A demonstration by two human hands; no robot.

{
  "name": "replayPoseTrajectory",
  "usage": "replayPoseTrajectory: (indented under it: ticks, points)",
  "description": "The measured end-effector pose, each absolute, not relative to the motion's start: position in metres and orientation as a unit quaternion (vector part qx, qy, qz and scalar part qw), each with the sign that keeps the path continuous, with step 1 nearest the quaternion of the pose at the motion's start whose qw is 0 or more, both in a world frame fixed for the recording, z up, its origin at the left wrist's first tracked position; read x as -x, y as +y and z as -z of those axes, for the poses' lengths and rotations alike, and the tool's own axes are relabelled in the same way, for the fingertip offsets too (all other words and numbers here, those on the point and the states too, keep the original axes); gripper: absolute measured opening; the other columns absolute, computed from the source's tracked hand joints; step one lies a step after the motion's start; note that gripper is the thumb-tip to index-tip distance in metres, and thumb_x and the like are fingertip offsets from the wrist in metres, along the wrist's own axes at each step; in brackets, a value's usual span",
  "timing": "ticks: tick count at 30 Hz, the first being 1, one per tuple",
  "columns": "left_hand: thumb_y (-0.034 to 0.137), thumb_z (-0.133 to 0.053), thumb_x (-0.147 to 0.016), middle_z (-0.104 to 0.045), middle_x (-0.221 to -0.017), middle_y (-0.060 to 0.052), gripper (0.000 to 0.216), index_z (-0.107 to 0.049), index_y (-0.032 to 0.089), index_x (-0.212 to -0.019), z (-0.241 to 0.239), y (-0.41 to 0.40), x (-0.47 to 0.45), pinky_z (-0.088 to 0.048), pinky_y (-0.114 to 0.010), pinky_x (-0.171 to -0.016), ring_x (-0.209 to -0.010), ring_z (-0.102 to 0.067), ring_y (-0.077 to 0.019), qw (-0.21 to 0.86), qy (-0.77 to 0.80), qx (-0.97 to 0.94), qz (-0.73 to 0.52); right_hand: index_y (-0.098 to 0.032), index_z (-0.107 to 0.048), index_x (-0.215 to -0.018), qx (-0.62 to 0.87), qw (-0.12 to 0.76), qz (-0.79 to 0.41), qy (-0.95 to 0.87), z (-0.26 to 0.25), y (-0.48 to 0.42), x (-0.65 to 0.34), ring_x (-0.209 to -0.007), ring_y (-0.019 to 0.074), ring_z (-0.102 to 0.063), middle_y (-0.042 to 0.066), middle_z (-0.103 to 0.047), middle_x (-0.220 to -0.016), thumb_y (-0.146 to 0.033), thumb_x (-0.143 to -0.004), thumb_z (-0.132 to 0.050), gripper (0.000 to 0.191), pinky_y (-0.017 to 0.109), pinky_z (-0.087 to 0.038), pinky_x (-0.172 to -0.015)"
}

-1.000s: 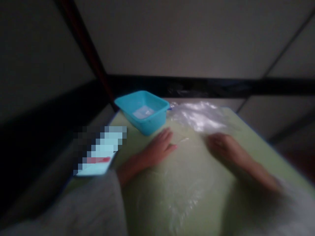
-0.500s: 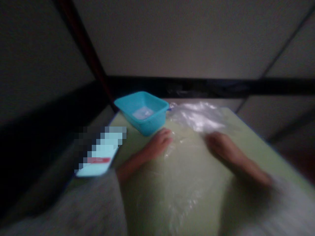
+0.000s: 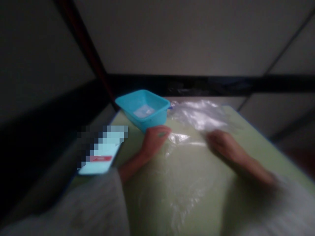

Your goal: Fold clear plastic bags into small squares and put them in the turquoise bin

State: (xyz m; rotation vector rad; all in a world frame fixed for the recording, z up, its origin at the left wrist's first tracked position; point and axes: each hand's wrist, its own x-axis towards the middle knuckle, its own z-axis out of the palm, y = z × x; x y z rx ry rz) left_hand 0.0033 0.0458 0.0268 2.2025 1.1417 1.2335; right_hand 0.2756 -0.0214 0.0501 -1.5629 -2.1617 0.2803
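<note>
A clear plastic bag (image 3: 182, 177) lies spread over the table in front of me, its far edge lifted and stretched between my hands. At the bag's upper left corner, my left hand (image 3: 155, 137) is closed in a pinch, thumb and fingertips together. My right hand (image 3: 219, 142) is closed at the upper right corner, with its fingers blurred and partly hidden. Just beyond my left hand stands a turquoise plastic basin (image 3: 155, 122) with a whitish, clear-looking item (image 3: 144, 111) at its bottom.
More crumpled clear plastic (image 3: 201, 114) lies at the far side of the green tabletop (image 3: 248, 137). On the left edge rests a phone (image 3: 98, 166) with a lit, partly pixelated screen. A wall (image 3: 177, 42) rises behind the table.
My left hand has turned upright and shifted slightly left, and the bag's far edge is now pulled tauter between my hands. My right hand has barely moved.
</note>
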Motion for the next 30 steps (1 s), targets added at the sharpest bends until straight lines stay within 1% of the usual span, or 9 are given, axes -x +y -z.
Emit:
replayPoseTrajectory:
  ticks: [5, 10, 14, 18, 20, 24, 25, 27, 30]
  points:
    - [0.010, -0.060, -0.073, -0.072, -0.076, -0.002, 0.011, -0.066, 0.017, -0.067, -0.035, 0.037, -0.007, -0.053, -0.027, -0.074, -0.073, -0.067, -0.0157, 0.183, 0.405, -0.770, -0.458, -0.014, -0.064, -0.087, 0.564, 0.248, -0.082, -0.783, -0.050, -0.021, -0.275, -0.076, 0.0244, -0.062, 0.013, -0.067, -0.086, -0.024, -0.084, -0.039, 0.028, 0.038, -0.049, -0.069]
    - [0.005, -0.058, -0.072, -0.070, -0.075, 0.000, 0.013, -0.063, 0.016, -0.068, -0.045, 0.022, -0.005, -0.052, -0.026, -0.074, -0.073, -0.066, -0.0139, 0.168, 0.387, -0.787, -0.450, -0.013, -0.065, -0.099, 0.551, 0.282, -0.056, -0.784, -0.050, -0.022, -0.273, -0.092, 0.0272, -0.064, 0.014, -0.069, -0.100, -0.028, -0.091, -0.035, 0.035, 0.043, -0.049, -0.083]
    - [0.005, -0.055, -0.074, -0.070, -0.084, -0.001, 0.014, -0.062, 0.016, -0.077, -0.047, 0.007, -0.001, -0.050, -0.027, -0.082, -0.080, -0.065, -0.0139, 0.167, 0.364, -0.818, -0.413, -0.013, -0.063, -0.108, 0.512, 0.269, -0.040, -0.815, -0.055, -0.028, -0.269, -0.099, 0.0275, -0.063, 0.014, -0.067, -0.108, -0.027, -0.092, -0.034, 0.036, 0.045, -0.048, -0.087]
    - [0.008, -0.050, -0.079, -0.069, -0.087, -0.002, 0.029, -0.060, 0.016, -0.104, -0.042, -0.007, 0.007, -0.051, -0.028, -0.080, -0.082, -0.065, -0.0142, 0.152, 0.319, -0.864, -0.358, -0.015, -0.054, -0.124, 0.436, 0.193, -0.066, -0.877, -0.060, -0.037, -0.260, -0.108, 0.0247, -0.059, 0.013, -0.062, -0.120, -0.029, -0.094, -0.036, 0.038, 0.044, -0.047, -0.092]
    - [0.009, -0.048, -0.080, -0.069, -0.089, -0.003, 0.034, -0.058, 0.018, -0.111, -0.037, -0.011, 0.013, -0.051, -0.029, -0.079, -0.082, -0.064, -0.0147, 0.140, 0.305, -0.880, -0.336, -0.014, -0.055, -0.122, 0.415, 0.165, -0.074, -0.892, -0.060, -0.040, -0.256, -0.105, 0.0243, -0.061, 0.013, -0.063, -0.118, -0.030, -0.095, -0.036, 0.037, 0.043, -0.048, -0.090]
    - [0.012, -0.053, -0.074, -0.069, -0.097, -0.005, 0.037, -0.059, 0.018, -0.110, -0.030, -0.012, 0.025, -0.051, -0.035, -0.084, -0.091, -0.063, -0.0194, 0.117, 0.292, -0.895, -0.316, -0.013, -0.061, -0.114, 0.406, 0.166, -0.071, -0.896, -0.058, -0.043, -0.250, -0.094, 0.0243, -0.064, 0.012, -0.068, -0.108, -0.031, -0.096, -0.034, 0.038, 0.044, -0.052, -0.083]
    - [0.015, -0.055, -0.074, -0.068, -0.100, -0.006, 0.035, -0.059, 0.017, -0.109, -0.029, -0.011, 0.027, -0.050, -0.037, -0.086, -0.093, -0.063, -0.0207, 0.110, 0.286, -0.897, -0.320, -0.013, -0.059, -0.117, 0.405, 0.172, -0.074, -0.895, -0.057, -0.043, -0.249, -0.098, 0.0243, -0.063, 0.012, -0.067, -0.111, -0.032, -0.096, -0.034, 0.038, 0.044, -0.051, -0.084]
    - [0.021, -0.056, -0.077, -0.067, -0.104, -0.009, 0.033, -0.059, 0.015, -0.109, -0.030, -0.011, 0.027, -0.049, -0.039, -0.089, -0.098, -0.061, -0.0221, 0.098, 0.272, -0.900, -0.325, -0.014, -0.051, -0.129, 0.388, 0.175, -0.083, -0.901, -0.053, -0.042, -0.245, -0.113, 0.0248, -0.056, 0.013, -0.059, -0.126, -0.035, -0.095, -0.036, 0.042, 0.044, -0.047, -0.093]
    - [0.024, -0.052, -0.083, -0.064, -0.113, -0.012, 0.033, -0.057, 0.013, -0.114, -0.035, -0.013, 0.024, -0.046, -0.038, -0.095, -0.107, -0.058, -0.0221, 0.096, 0.260, -0.913, -0.300, -0.011, -0.030, -0.143, 0.338, 0.152, -0.096, -0.924, -0.045, -0.042, -0.238, -0.134, 0.0259, -0.033, 0.016, -0.034, -0.147, -0.044, -0.094, -0.039, 0.060, 0.047, -0.032, -0.108]
